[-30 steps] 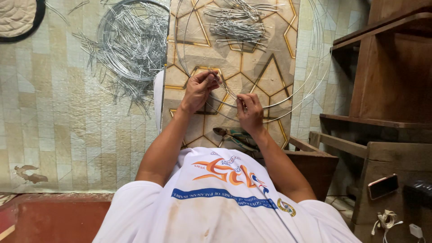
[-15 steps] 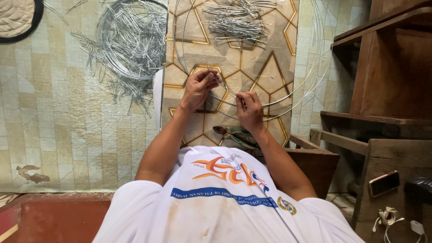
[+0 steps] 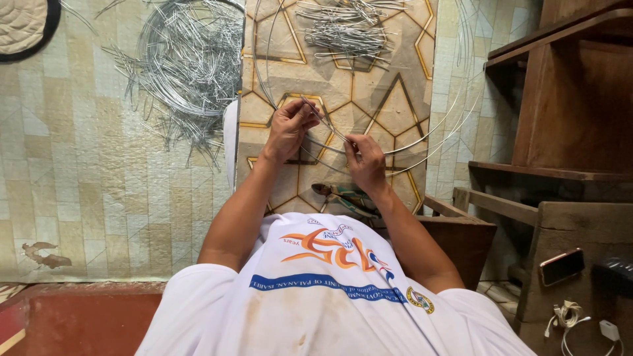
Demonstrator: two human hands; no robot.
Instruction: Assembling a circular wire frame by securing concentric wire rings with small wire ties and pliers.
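Observation:
My left hand [image 3: 290, 128] and my right hand [image 3: 364, 160] both pinch a short straight piece of metal wire [image 3: 324, 119] that runs between them, over a patterned board [image 3: 395, 99]. Large thin wire hoops [image 3: 455, 99] lie on the board and curve under my hands. A pile of bent wire pieces [image 3: 346, 33] sits at the far end of the board. Pliers with coloured handles [image 3: 343, 196] lie on the board just below my right wrist.
A tangled coil of silver wire [image 3: 188, 62] lies on the tiled floor to the left. Dark wooden furniture [image 3: 567, 118] stands at the right, with a phone [image 3: 562, 265] and white cables [image 3: 570, 316] on a low ledge. A round cushion [image 3: 23, 23] is at the top left.
My hands have hardly shifted; the fingers work the short wire in place and the right hand sits slightly lower.

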